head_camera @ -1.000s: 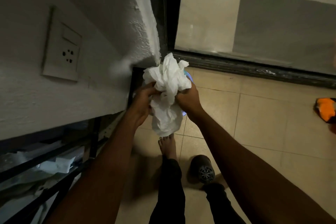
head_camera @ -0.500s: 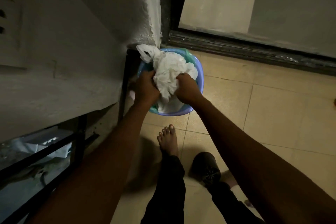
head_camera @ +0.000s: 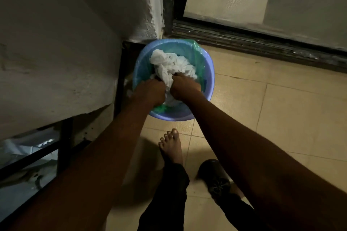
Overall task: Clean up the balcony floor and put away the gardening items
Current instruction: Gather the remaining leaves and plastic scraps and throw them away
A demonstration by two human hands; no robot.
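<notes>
Nearest the viewer, a bare foot [head_camera: 171, 146] and a dark slipper [head_camera: 216, 178] rest on the tiled floor [head_camera: 291, 118]. Beyond them, the left hand [head_camera: 150, 93] and right hand [head_camera: 185, 87], side by side, each grip a crumpled white bag [head_camera: 169, 63] with curled fingers. The bag lies inside a blue bin [head_camera: 211, 73] fitted with a green liner [head_camera: 199, 62]. Farthest, the bin stands in the corner between the wall [head_camera: 75, 43] and the sliding-door track [head_camera: 262, 43].

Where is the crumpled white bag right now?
In the head view, upper centre: the white bag sits inside the green-lined blue bin, gripped by the left hand and right hand, in the corner between the wall and the door track.
</notes>
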